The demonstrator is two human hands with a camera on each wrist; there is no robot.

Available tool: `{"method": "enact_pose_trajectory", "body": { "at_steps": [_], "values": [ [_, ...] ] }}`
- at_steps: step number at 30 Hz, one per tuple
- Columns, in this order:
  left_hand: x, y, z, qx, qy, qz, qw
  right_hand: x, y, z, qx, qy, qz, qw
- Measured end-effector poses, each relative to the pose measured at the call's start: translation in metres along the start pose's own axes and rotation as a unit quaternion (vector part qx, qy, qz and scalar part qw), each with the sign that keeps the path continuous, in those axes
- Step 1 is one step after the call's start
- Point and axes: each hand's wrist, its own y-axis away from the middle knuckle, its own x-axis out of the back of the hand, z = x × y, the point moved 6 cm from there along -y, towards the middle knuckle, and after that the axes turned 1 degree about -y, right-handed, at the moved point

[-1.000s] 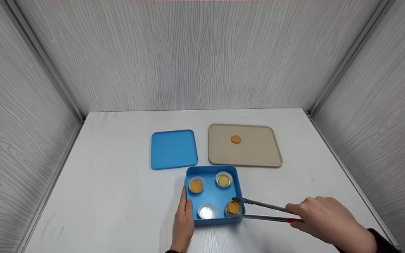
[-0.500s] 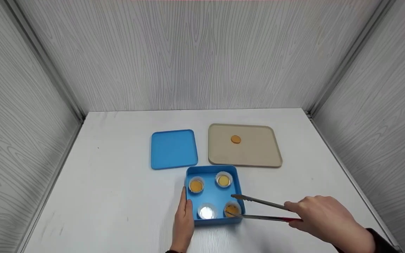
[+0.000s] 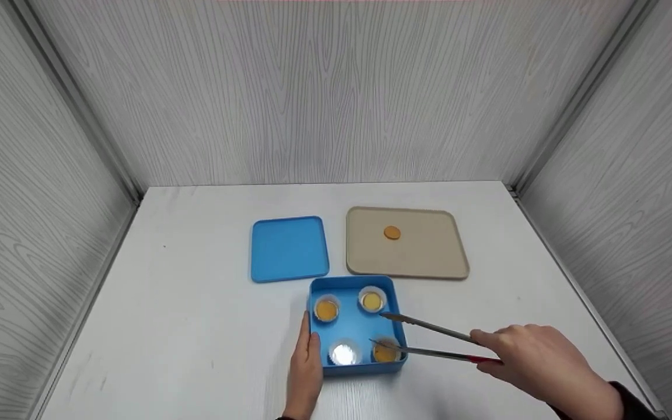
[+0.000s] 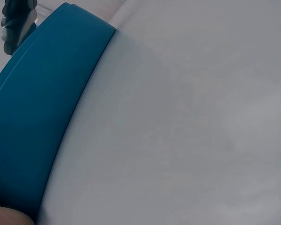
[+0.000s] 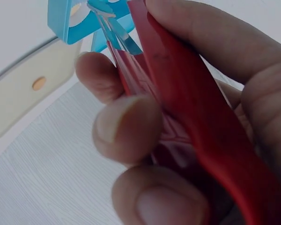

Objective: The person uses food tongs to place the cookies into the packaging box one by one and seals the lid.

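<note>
My left hand rests against the left outer wall of a square blue box, fingers straight. My right hand grips metal tongs by their red handles. The tongs' arms are spread over the box's right side, with nothing visible between their tips. Inside stand small cups: a far left cup with an orange disc, a far right cup with a yellow disc, a near right cup with an orange disc partly hidden by the lower tong arm, and a shiny near left cup without a disc.
Behind the box lies a flat blue tray or lid on the left. A beige tray lies to its right, bearing one orange-brown disc. Grey wood-grain panels enclose the white table at the back and sides.
The tongs have spread apart and let go of the orange disc, which now lies lower in the near right cup. Their tips have moved slightly away from me. My left hand and the box stay put.
</note>
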Motion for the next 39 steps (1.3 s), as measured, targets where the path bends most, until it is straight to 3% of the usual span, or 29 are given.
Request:
{"method": "enact_pose_trajectory", "body": {
  "at_steps": [10,19,29,39],
  "values": [
    [0.0,0.0,0.001,0.006,-0.008,0.005,0.9999,0.003,-0.005,0.008,-0.025,0.008,0.05,0.998],
    [0.0,0.0,0.001,0.008,-0.014,0.004,0.9999,0.001,-0.015,0.023,-0.066,-0.017,0.064,0.996],
    [0.0,0.001,0.002,0.015,-0.013,0.002,0.9998,-0.006,-0.026,0.043,-0.073,-0.033,0.131,0.988],
    [0.001,0.001,0.001,0.004,-0.008,0.003,1.0,-0.016,-0.036,0.059,-0.093,-0.043,0.147,0.984]
  ]
}}
